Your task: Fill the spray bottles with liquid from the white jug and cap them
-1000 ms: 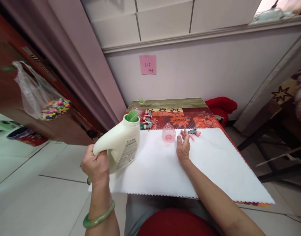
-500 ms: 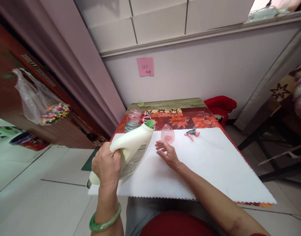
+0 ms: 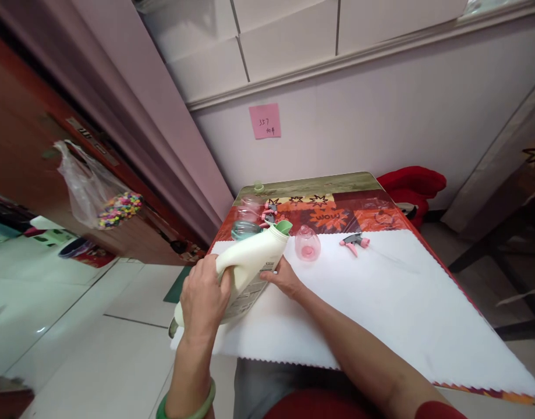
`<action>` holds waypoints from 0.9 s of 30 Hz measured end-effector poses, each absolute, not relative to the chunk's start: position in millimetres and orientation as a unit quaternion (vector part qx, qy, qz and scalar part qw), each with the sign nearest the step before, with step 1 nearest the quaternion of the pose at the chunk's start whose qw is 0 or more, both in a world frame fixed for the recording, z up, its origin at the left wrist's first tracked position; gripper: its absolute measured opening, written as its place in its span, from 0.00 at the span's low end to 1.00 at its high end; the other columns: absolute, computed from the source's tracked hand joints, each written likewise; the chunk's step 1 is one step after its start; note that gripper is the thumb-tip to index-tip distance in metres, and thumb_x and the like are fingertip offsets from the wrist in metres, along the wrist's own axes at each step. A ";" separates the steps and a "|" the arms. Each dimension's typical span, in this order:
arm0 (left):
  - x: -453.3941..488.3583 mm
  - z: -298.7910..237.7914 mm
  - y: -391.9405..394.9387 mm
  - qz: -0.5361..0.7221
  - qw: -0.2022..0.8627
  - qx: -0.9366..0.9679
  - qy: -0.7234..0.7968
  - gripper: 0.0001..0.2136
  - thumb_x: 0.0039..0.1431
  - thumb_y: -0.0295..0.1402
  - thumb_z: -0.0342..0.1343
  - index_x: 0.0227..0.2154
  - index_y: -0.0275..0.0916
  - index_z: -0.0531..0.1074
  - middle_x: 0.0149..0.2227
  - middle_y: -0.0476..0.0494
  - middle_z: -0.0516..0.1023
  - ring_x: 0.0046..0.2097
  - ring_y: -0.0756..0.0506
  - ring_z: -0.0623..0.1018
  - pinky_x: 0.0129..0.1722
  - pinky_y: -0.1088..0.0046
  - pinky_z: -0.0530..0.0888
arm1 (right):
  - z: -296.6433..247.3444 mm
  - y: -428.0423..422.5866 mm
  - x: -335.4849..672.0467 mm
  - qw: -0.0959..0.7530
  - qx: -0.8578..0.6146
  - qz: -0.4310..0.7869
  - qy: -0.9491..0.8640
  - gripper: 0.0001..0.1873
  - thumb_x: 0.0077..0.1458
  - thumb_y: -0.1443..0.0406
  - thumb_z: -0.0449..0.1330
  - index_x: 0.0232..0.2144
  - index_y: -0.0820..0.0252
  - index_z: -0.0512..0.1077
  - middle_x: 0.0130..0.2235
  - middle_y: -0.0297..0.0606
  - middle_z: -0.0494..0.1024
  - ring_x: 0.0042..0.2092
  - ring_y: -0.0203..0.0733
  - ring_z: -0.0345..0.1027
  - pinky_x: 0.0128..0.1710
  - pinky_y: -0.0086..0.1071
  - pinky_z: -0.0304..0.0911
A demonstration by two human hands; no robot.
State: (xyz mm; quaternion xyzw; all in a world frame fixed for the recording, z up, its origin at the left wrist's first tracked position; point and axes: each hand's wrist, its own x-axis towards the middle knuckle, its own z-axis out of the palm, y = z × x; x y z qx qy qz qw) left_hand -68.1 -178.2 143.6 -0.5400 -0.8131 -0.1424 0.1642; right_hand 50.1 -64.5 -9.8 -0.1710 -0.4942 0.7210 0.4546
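A cream laundry detergent bottle (image 3: 250, 262) with a green pouring spout tilts over the white mat (image 3: 358, 308), its mouth pointing away and to the right. My left hand (image 3: 204, 297) is wrapped round its handle. My right hand (image 3: 284, 278) holds the labelled side below the neck, thumb in front and fingers partly hidden behind it. Just right of the spout stands a clear pink spray bottle (image 3: 308, 244) without its top. A grey and pink spray trigger head (image 3: 355, 241) lies farther right, its thin tube along the mat.
Clear pink and teal bottles (image 3: 245, 230) stand behind the detergent bottle, near more trigger heads (image 3: 270, 214). A green cap (image 3: 259, 187) sits at the table's back left. Beyond the table are a wall with a pink note (image 3: 265, 121) and a hanging bag of coloured pieces (image 3: 119, 209).
My right hand has moved from beside the pink bottle onto the detergent bottle's side. The detergent bottle has shifted slightly right in view, and the camera has turned a little.
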 end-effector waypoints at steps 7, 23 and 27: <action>-107.5 122.1 -212.9 -0.285 0.149 -0.492 -0.809 0.37 0.53 0.58 0.57 0.60 0.38 0.63 0.56 0.31 0.72 0.56 0.31 0.73 0.57 0.52 0.68 | -14.0 -62.2 56.7 0.453 -0.180 0.738 -0.466 0.41 0.38 0.54 0.76 0.52 0.58 0.66 0.51 0.46 0.80 0.50 0.54 0.75 0.52 0.51 0.69; -87.6 6.1 -208.8 -0.646 -0.293 -0.274 -0.649 0.36 0.33 0.41 0.75 0.51 0.39 0.76 0.50 0.37 0.81 0.58 0.32 0.75 0.63 0.51 0.67 | -7.4 -62.8 63.7 0.452 -0.159 0.738 -0.474 0.40 0.40 0.52 0.75 0.53 0.59 0.68 0.50 0.46 0.80 0.51 0.54 0.75 0.50 0.48 0.71; -89.6 11.7 -207.6 -0.660 -0.293 -0.263 -0.639 0.38 0.35 0.37 0.74 0.55 0.40 0.73 0.52 0.38 0.80 0.59 0.32 0.75 0.64 0.51 0.67 | -8.2 -61.2 65.5 0.424 -0.187 0.760 -0.454 0.39 0.41 0.48 0.73 0.51 0.59 0.67 0.47 0.45 0.80 0.43 0.51 0.77 0.33 0.39 0.75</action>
